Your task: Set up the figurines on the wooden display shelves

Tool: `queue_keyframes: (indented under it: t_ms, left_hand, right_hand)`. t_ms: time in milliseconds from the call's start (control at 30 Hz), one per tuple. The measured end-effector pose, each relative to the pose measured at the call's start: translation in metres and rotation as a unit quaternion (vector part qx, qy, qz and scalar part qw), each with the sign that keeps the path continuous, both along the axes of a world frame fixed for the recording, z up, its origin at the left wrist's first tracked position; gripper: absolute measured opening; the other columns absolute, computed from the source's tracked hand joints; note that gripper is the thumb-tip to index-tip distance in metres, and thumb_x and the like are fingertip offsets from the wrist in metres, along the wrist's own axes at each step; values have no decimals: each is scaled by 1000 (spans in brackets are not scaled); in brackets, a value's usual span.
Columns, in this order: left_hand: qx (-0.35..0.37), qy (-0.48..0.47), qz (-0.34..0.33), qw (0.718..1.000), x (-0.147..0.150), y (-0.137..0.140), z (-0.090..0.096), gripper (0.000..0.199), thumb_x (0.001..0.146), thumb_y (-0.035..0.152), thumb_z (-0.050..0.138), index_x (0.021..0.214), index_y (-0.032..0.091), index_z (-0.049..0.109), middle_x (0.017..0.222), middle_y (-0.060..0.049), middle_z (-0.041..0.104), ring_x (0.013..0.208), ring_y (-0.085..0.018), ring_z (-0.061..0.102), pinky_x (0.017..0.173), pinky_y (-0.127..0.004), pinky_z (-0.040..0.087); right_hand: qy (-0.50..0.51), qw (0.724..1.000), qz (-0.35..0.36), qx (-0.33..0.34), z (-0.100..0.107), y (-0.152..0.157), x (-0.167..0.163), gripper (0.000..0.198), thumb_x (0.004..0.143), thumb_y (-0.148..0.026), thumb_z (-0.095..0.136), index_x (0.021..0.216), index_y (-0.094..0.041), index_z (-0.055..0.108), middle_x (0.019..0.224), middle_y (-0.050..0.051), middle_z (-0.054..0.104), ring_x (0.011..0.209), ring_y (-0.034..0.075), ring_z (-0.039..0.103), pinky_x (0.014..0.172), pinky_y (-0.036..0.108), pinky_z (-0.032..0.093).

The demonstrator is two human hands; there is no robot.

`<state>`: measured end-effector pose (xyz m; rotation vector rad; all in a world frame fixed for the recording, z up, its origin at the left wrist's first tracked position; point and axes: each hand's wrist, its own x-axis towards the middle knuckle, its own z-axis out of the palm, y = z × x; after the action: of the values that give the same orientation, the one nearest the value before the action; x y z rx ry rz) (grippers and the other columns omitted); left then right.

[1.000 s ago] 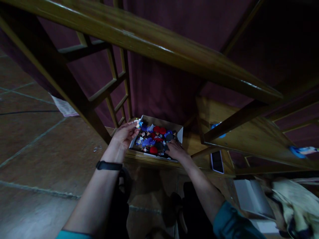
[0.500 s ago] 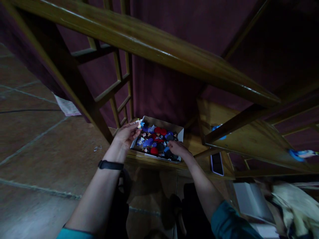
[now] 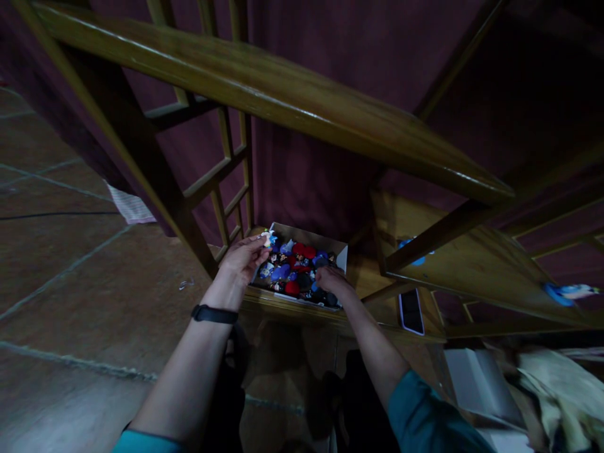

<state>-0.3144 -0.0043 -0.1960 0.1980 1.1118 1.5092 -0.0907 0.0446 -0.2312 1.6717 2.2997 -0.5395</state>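
A shallow cardboard box (image 3: 343, 257) sits on the lower wooden shelf, filled with several small toy figures in blue, red and black. My left hand (image 3: 243, 257) pinches a small blue-and-white toy figure (image 3: 269, 240) over the box's left rim. Inside the right part of the box, my right hand (image 3: 331, 280) reaches down with its fingers curled together among the figures. What those fingertips hold, if anything, is hidden.
A thick wooden rail (image 3: 283, 94) crosses above my hands, and a lattice side panel (image 3: 221, 170) stands to the left. On the right lie a phone (image 3: 411, 311) and a higher wooden shelf (image 3: 453, 270) bearing blue figures (image 3: 569, 293). A dark curtain (image 3: 316, 170) hangs behind.
The view has shifted slightly. My left hand still holds the blue-and-white toy figure by the rim, and my right hand stays down in the box with little movement.
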Motion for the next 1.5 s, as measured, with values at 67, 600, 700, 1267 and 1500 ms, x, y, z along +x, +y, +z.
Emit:
queue_keyframes:
  t_ms: [67,600,700,1267,1500]
  left_hand:
    - [0,0,0,1000,1,0,1,11,69,5,66,78,11,64,62,-3,65,54,-9,62,50,-16,50]
    - [-9,22,-44,999,28,-3,0,14,66,9,72,78,12,66,65,-2,67,54,-8,62,52,-15,48]
    - [0,26,-61,998,36,-4,-1,19,63,12,76,79,13,67,71,-4,69,60,-10,64,56,-17,49]
    - [88,61,-108,988,63,-7,-3,31,54,20,81,80,15,65,77,-4,69,65,-13,63,63,-23,51]
    - [117,184,-102,971,65,-4,-5,26,53,23,81,75,16,69,72,-3,68,61,-11,59,56,-19,45]
  right_hand:
    - [-7,1000,19,0,-1,-2,0,19,69,-19,64,87,-24,65,99,2,67,99,20,57,82,30,35]
    - [586,756,-193,-219,13,-9,-4,27,67,-29,67,90,-16,66,64,0,63,53,10,54,51,22,47]
    - [624,713,-216,-238,17,-17,-9,28,65,-28,69,90,-16,65,68,1,64,55,10,55,52,22,49]
    - [683,664,-219,-211,25,-27,-23,38,62,-36,72,95,-20,60,77,-2,62,60,10,58,60,26,55]
    - [648,721,-172,-176,28,-26,-21,39,69,-42,66,103,-25,60,94,0,62,82,15,61,67,26,54]
